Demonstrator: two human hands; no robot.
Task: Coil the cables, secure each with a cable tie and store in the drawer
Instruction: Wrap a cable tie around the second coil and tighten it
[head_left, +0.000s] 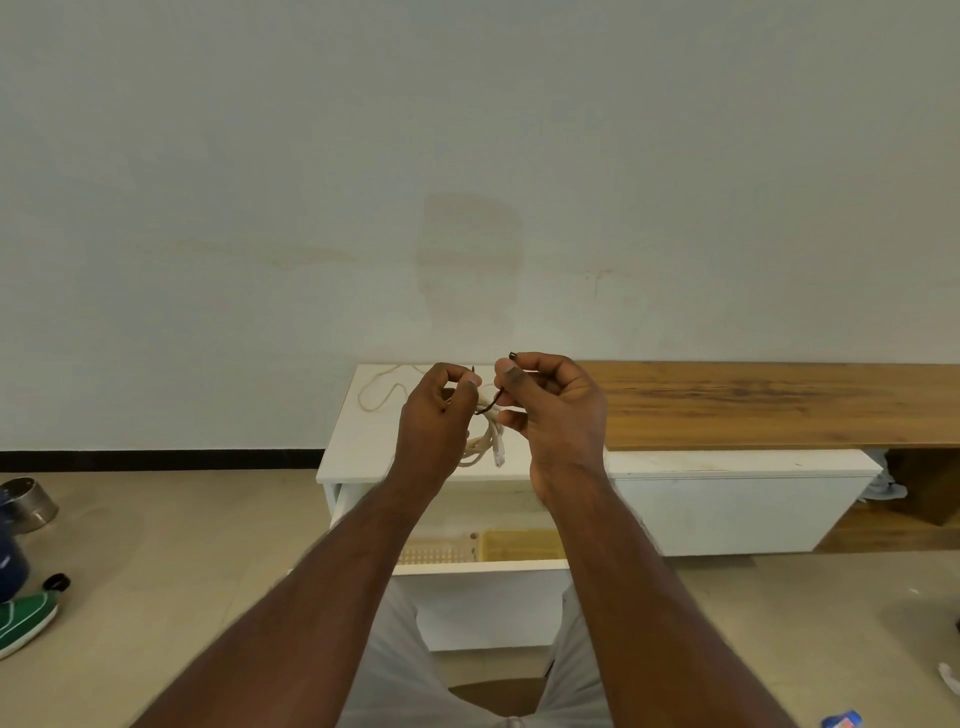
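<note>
A coiled cream cable (485, 441) with a clear plug hangs between my hands above the white cabinet top (358, 457). A thin black cable tie (491, 408) loops around the coil. My left hand (434, 415) pinches one end of the tie and my right hand (556, 405) pinches the other end, whose black tip sticks up above my fingers. Another loose cream cable (382, 395) lies uncoiled at the back of the cabinet top. Below, the white drawer (483, 569) stands pulled out, with a cream basket (441, 553) and a yellow basket (519, 545) inside.
A long wooden shelf (769, 405) runs right from the cabinet. On the floor at left are a metal bowl (28, 501), a dark blue object (10, 561) and a green shoe (23, 621). Cloth (883, 486) lies under the shelf at right.
</note>
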